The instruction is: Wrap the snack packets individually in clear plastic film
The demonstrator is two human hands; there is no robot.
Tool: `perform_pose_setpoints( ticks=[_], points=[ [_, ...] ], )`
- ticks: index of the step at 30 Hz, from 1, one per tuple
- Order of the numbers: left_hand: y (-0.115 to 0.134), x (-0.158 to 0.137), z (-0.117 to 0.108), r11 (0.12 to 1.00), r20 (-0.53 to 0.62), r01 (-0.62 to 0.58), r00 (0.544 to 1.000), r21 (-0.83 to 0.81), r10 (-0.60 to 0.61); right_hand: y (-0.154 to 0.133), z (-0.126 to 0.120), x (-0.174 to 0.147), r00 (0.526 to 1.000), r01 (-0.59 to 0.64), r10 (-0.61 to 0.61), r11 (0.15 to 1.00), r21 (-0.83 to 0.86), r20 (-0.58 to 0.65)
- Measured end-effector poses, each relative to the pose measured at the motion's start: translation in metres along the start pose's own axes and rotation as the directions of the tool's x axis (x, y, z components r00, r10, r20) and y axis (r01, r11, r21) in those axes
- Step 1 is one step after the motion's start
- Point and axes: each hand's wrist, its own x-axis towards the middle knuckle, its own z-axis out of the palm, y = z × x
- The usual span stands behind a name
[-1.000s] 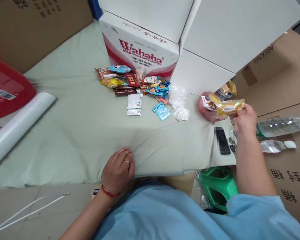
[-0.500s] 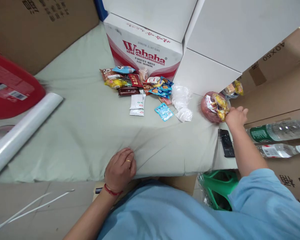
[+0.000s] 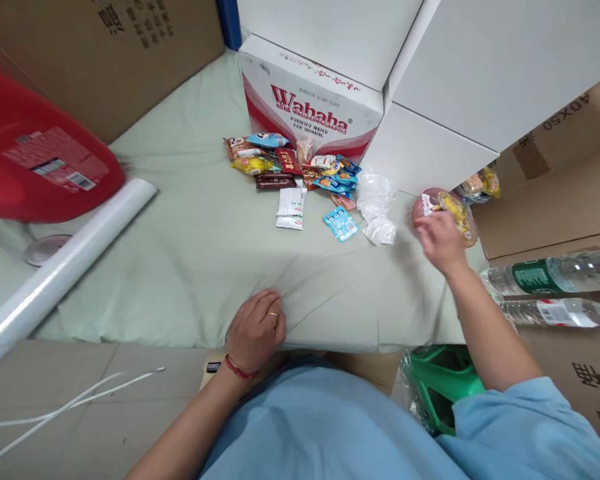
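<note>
Table [image 3: 180, 280]: green cloth cover, slightly creased. The Wahaha box [image 3: 310, 93] stands toward its back; a red jug [image 3: 55, 153] and a white roll [image 3: 80, 260] lie at the left. Two bottles [image 3: 535, 275] [image 3: 565, 312] lie on their sides beyond the right edge.

The pink bowl [image 3: 418, 208] sits near the table's right end. Change noted: the yellow snack [image 3: 457, 212], held above the bowl a second ago, now lies inside it; this placement is judged complete and the hand free of that snack.

Right hand [image 3: 443, 243]: shifted from the bowl's right side to its front-left, forearm angled in from the right. Fingers curled close together, blurred; whether anything is pinched cannot be told.

Left hand [image 3: 259, 330]: palm down on the front edge, fingers loosely together; underside hidden, grip undetermined.

Snack pile [image 3: 275, 181]: against the box. White sachets [image 3: 290, 208] and a blue sachet [image 3: 341, 224] lie before it.
</note>
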Motion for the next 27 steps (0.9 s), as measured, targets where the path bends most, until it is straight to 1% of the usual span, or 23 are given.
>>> perform_pose_setpoints(
  ticks=[1,2,3,4,5,6,8,9,10,11,12,13,14,15,16,17,18,19,21,24,26,27],
  points=[
    [0.000,0.000,0.001,1.000,0.002,0.011,1.000,-0.010,-0.011,-0.016,0.009,0.003,0.990,0.087,-0.088,0.996,0.011,0.108],
    [0.000,-0.001,0.001,1.000,0.004,0.020,1.000,-0.018,-0.020,-0.030,0.018,0.006,0.970,0.132,-0.132,0.991,0.012,0.203],
    [0.000,-0.001,0.002,0.999,0.004,0.026,1.000,-0.024,-0.026,-0.040,0.027,0.009,0.951,0.144,-0.140,0.990,0.006,0.274],
    [0.000,-0.001,0.002,0.999,0.003,0.029,1.000,-0.029,-0.029,-0.048,0.033,0.013,0.942,0.126,-0.119,0.992,-0.002,0.313],
    [0.000,-0.002,0.003,0.999,0.000,0.031,1.000,-0.033,-0.031,-0.052,0.038,0.016,0.945,0.089,-0.084,0.996,-0.003,0.317],
    [0.000,-0.002,0.002,0.999,-0.006,0.032,0.999,-0.041,-0.032,-0.054,0.041,0.018,0.957,0.043,-0.045,0.999,0.015,0.286],
    [0.001,-0.002,0.001,0.996,-0.034,0.036,0.999,-0.085,-0.040,-0.056,0.043,0.021,0.986,-0.068,0.048,0.989,0.128,0.158],
    [0.001,-0.001,0.000,0.991,-0.057,0.046,0.997,-0.122,-0.054,-0.058,0.043,0.021,0.990,-0.134,0.120,0.963,0.233,0.075],
    [0.002,-0.001,-0.002,0.984,-0.085,0.065,0.993,-0.165,-0.079,-0.061,0.042,0.020,0.977,-0.202,0.215,0.906,0.371,0.007],
    [0.004,0.001,-0.004,0.973,-0.109,0.092,0.987,-0.209,-0.117,-0.066,0.041,0.019,0.947,-0.263,0.321,0.808,0.528,-0.019],
    [0.005,0.004,-0.007,0.959,-0.122,0.130,0.979,-0.252,-0.164,-0.072,0.040,0.016,0.910,-0.308,0.414,0.665,0.680,0.008],
    [0.008,0.009,-0.009,0.941,-0.118,0.170,0.970,-0.294,-0.212,-0.081,0.041,0.012,0.878,-0.337,0.473,0.492,0.803,0.078],
    [0.010,0.016,-0.011,0.919,-0.097,0.207,0.963,-0.337,-0.252,-0.091,0.042,0.008,0.855,-0.354,0.491,0.312,0.882,0.169],
    [0.013,0.025,-0.013,0.894,-0.066,0.236,0.958,-0.381,-0.281,-0.102,0.044,0.004,0.841,-0.369,0.475,0.153,0.917,0.259],
    [0.015,0.036,-0.013,0.868,-0.030,0.250,0.956,-0.430,-0.290,-0.114,0.047,-0.001,0.833,-0.386,0.440,0.029,0.922,0.335],
    [0.017,0.049,-0.011,0.839,-0.001,0.249,0.958,-0.484,-0.285,-0.125,0.051,-0.004,0.826,-0.402,0.407,-0.058,0.914,0.389],
    [0.018,0.062,-0.008,0.813,0.011,0.235,0.962,-0.532,-0.271,-0.137,0.056,-0.008,0.821,-0.416,0.381,-0.113,0.902,0.426],
    [0.019,0.074,-0.003,0.792,0.013,0.213,0.968,-0.572,-0.251,-0.148,0.062,-0.010,0.817,-0.426,0.362,-0.145,0.893,0.449],
    [0.017,0.096,0.011,0.764,-0.004,0.172,0.975,-0.621,-0.223,-0.167,0.077,-0.014,0.818,-0.429,0.347,-0.163,0.889,0.459],
    [0.013,0.112,0.037,0.704,0.043,0.237,0.958,-0.670,-0.282,-0.186,0.099,-0.019,0.836,-0.377,0.371,-0.148,0.914,0.404],
    [0.011,0.113,0.050,0.659,0.097,0.289,0.945,-0.694,-0.313,-0.192,0.111,-0.024,0.855,-0.343,0.369,-0.126,0.931,0.364],
    [0.009,0.111,0.055,0.643,0.116,0.302,0.942,-0.704,-0.316,-0.193,0.117,-0.027,0.868,-0.337,0.349,-0.106,0.936,0.352]
  ],
)
